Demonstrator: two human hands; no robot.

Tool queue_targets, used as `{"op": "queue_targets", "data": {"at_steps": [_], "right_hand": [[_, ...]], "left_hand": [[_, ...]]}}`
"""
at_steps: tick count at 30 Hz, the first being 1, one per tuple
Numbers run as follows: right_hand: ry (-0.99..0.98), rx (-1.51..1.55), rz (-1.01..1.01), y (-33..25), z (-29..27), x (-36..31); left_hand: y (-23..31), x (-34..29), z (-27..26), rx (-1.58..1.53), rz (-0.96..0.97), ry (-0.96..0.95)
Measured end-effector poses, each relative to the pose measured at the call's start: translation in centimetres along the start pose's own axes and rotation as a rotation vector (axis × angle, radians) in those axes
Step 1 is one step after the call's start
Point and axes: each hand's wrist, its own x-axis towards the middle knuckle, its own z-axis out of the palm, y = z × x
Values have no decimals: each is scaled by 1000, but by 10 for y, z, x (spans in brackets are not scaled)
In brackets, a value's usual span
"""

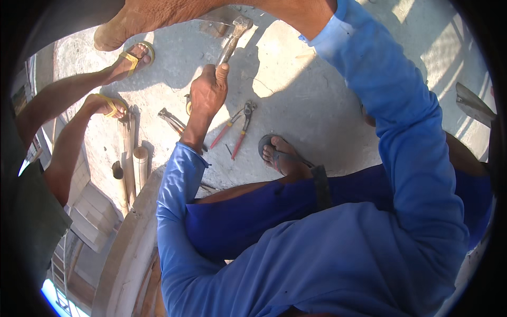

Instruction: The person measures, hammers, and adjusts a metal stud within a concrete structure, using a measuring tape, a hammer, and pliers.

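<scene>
Left hand: wrapped round the handle of the hammer, thumb lying along it.
Hammer: just beyond that fist, head pointing away; floor contact unclear.
Right hand: at the top edge, cut off; grip cannot be told.
Pincers: on the floor near the left wrist, unheld.
Work: hammer gripped; done and remaining parts cannot be judged.
Writing: none legible.

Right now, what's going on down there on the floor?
Somebody in a blue shirt is holding a hammer by its handle in the left hand. The right hand is up close to the camera, and I can't tell what it's doing. Red-handled pincers lie on the floor. Another person's feet, in yellow flip-flops, are off to the left.
</scene>
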Motion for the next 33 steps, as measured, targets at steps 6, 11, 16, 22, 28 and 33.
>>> {"op": "queue_targets", "data": {"at_steps": [6, 11, 16, 22, 28, 33], "right_hand": [[-25, 7, 12, 4, 4, -1], [-24, -12, -21, -5, 1, 0], [-11, -29, 16, -11, -9, -3], [-25, -33, -9, -21, -4, 0], [-38, -47, 2, -23, -5, -1], [-46, -52, -13, -26, -1, -2]], "left_hand": [[28, -20, -26, -276, 52, 148], [-3, 3, 1, 108, -56, -99], [35, -8, -21, -184, 25, 12], [-8, 5, 4, -26, 82, 38], [9, -13, -16, -383, 50, 90], [-6, -9, 5, -170, 125, 102]]}}
